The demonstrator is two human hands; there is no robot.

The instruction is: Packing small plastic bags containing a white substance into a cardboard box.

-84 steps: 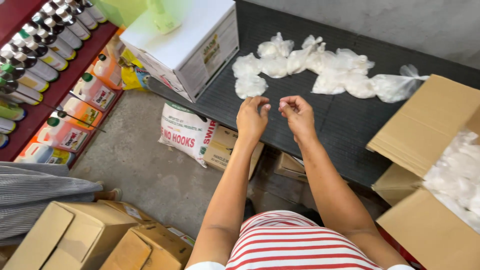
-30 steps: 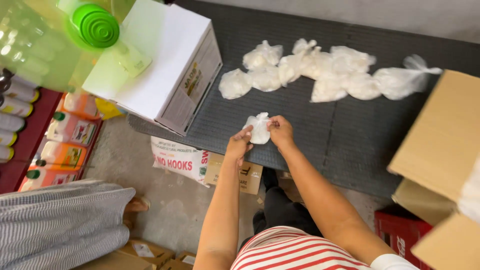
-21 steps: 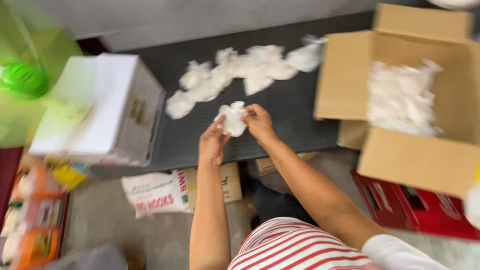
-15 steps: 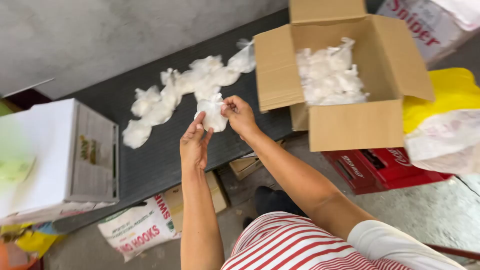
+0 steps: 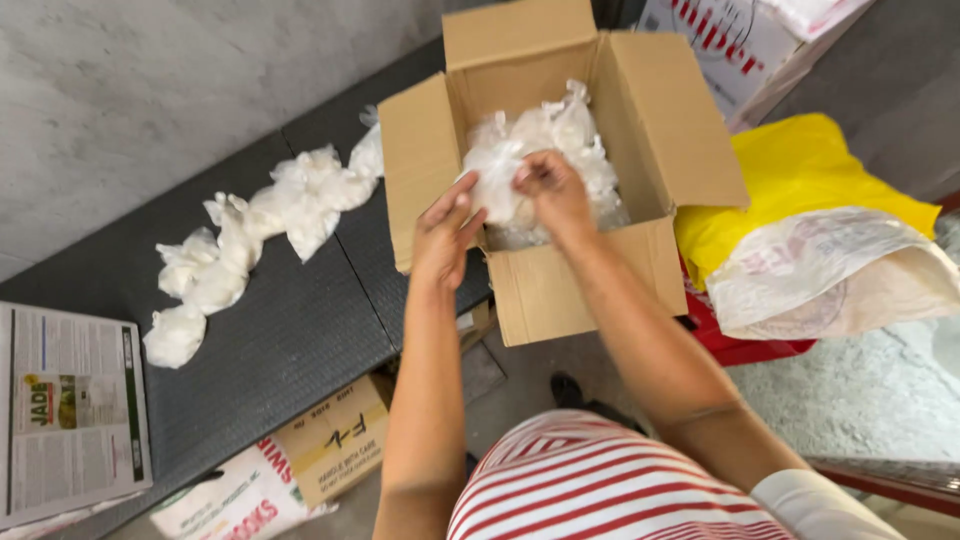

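Note:
My right hand [image 5: 548, 190] pinches a small clear plastic bag of white stuff [image 5: 495, 180] and holds it over the open cardboard box [image 5: 560, 280]. Several more such bags [image 5: 575, 130] fill the box. My left hand [image 5: 446, 228] hovers at the box's near left corner, fingers spread and close to the held bag, gripping nothing. A row of the same white bags [image 5: 255, 225] lies on the dark table [image 5: 290, 330] to the left of the box.
A white carton [image 5: 70, 400] stands at the table's left end. A yellow bag [image 5: 810, 180] and a white sack [image 5: 840, 275] lie right of the box. Under the table are a small cardboard box [image 5: 330, 440] and a printed sack [image 5: 225, 505].
My view has swung right from the table to the open box. Both hands carried the small white bag from over the table to over the box; the left hand has come off it.

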